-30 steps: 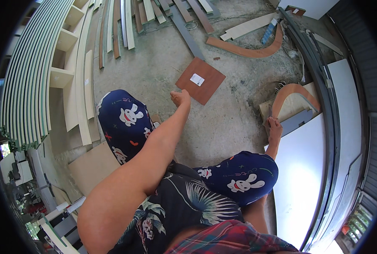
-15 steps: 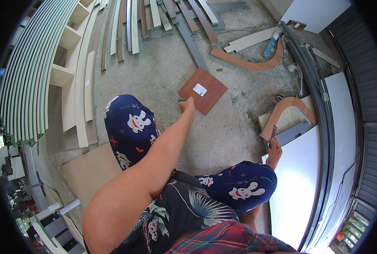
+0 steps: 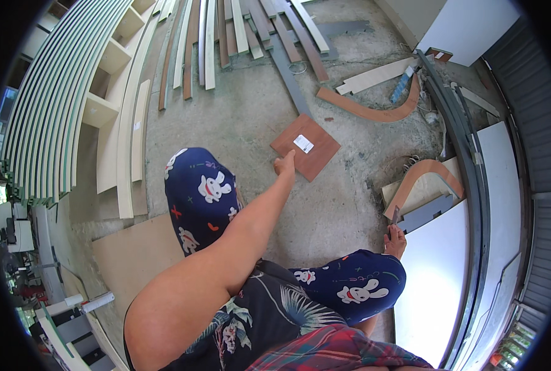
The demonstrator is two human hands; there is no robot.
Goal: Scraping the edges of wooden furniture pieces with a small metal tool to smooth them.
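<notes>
My left hand (image 3: 284,164) reaches forward and grips the near-left edge of a square reddish-brown wood-grain board (image 3: 322,143). A white label (image 3: 303,143) sits on the board's upper face, and the board's far corner meets the end of a long grey strip (image 3: 292,83). Beside my right knee, my right hand (image 3: 396,242) is closed round a small, slim flat tool (image 3: 396,216) that points upward; its exact kind is too small to tell. Fingers of both hands show only in part. The tool's tip lies in front of a curved brown-faced piece (image 3: 420,170).
A large white panel (image 3: 433,266) lies right of my knee. Long board strips (image 3: 210,49) spread over the concrete floor (image 3: 226,117) ahead. Stacked green-edged panels (image 3: 59,99) stand at left. Another curved piece (image 3: 374,113) and a blue-labelled bottle-like thing (image 3: 402,85) lie far right.
The whole view has shifted, so the scene sits lower and slightly right. My right hand with the slim tool has come down a little toward my knee. My left hand stays on the board.
</notes>
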